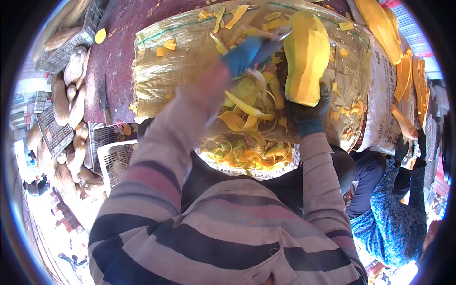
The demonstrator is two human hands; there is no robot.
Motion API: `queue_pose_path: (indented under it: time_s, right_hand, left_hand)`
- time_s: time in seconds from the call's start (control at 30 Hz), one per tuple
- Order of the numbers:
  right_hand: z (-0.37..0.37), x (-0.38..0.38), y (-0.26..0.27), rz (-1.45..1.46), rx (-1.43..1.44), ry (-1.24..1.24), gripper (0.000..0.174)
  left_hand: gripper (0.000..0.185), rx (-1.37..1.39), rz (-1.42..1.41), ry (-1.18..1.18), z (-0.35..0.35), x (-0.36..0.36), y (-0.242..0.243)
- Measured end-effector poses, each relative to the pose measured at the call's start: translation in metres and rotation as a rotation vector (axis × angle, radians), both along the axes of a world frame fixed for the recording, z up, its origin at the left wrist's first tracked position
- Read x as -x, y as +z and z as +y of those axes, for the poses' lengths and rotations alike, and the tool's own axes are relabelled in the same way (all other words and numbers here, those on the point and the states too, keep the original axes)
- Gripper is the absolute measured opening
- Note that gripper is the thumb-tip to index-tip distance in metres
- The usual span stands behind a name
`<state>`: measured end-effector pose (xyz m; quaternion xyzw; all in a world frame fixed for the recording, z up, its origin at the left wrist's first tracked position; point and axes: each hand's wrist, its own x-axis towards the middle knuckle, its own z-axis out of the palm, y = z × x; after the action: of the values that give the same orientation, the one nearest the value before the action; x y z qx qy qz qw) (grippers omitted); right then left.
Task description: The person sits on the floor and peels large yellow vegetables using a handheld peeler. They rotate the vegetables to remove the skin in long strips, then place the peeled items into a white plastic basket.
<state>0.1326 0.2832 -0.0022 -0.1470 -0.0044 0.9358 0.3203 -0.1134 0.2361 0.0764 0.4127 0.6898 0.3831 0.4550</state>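
Observation:
A large, mostly peeled squash (307,60) with yellow-orange flesh stands tilted on the sacking. My right hand (309,115), in a dark glove, grips its lower end. On the squash's left side is the metal head of what looks like a peeler (283,33). My left hand (245,55), blue-gloved and blurred by motion, holds this tool; its handle is mostly hidden. Below that hand, long curled peels (245,107) are heaped at the edge of the sacking.
Yellow woven sacking (164,78) covers the board (117,60), where a knife (103,96) lies. A basket of peels (249,153) sits before my lap. Whole squashes (73,96) and crates (55,124) are at left. Peeled squashes (381,32) and a co-worker (395,210) are at right.

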Motion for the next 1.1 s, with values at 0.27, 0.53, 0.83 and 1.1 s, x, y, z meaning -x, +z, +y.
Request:
queue_pose_path:
  time_s: [0.27,0.53,0.83,1.1]
  right_hand:
    - [-0.002,0.001,0.000,-0.138,-0.049,-0.093,0.064]
    - [0.000,0.005,0.003,-0.078,-0.016,-0.061,0.070]
    - [0.001,0.006,0.006,-0.109,-0.040,-0.049,0.069]
    - [-0.004,0.012,0.015,-0.159,-0.035,-0.127,0.063]
  left_hand:
    - [0.051,0.103,0.274,-0.059,0.122,0.062,-0.039]
    - [0.030,-0.474,0.567,-0.174,-0.118,-0.071,-0.040]
    - [0.059,-0.061,0.307,0.032,0.038,0.029,-0.024]
    - [0.040,-0.203,0.511,0.155,0.005,-0.057,-0.049]
